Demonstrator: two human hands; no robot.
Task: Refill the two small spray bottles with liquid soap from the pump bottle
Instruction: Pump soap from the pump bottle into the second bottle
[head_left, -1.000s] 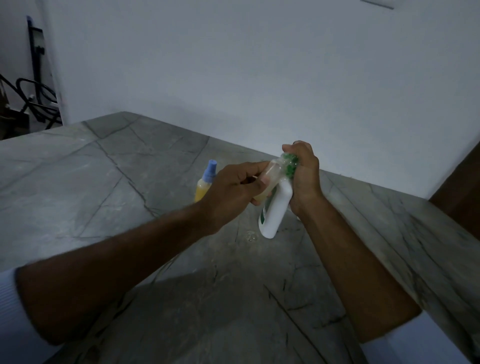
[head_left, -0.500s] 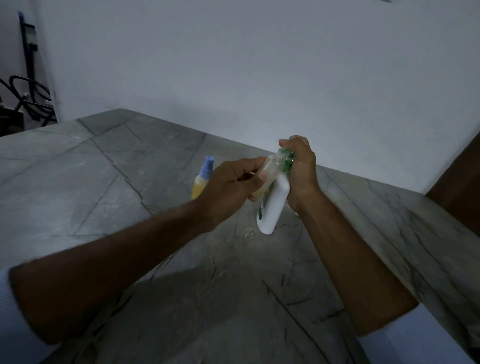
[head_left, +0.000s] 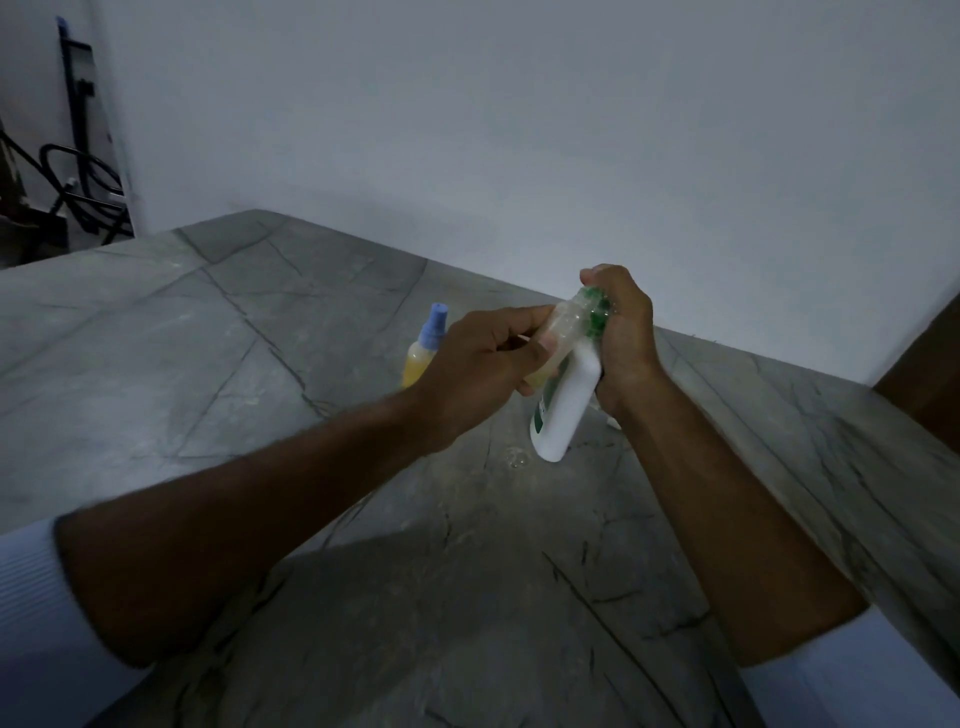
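Observation:
A white pump bottle (head_left: 563, 410) with a green label leans tilted, its base on the grey stone table (head_left: 208, 364). My right hand (head_left: 623, 332) is closed over its green pump head. My left hand (head_left: 483, 364) holds a small clear spray bottle (head_left: 563, 325) with its open mouth against the pump; yellowish liquid shows at its lower end. A second small spray bottle (head_left: 423, 351), filled with yellow liquid and capped in blue, stands upright on the table just behind my left hand.
A white wall (head_left: 519, 130) rises right behind the table's far edge. Dark cables and a stand (head_left: 78, 171) are at the far left beyond the table. A small wet spot (head_left: 514, 460) lies by the pump bottle's base.
Both hands and the bottles keep the same grip and pose. Only the view has shifted slightly.

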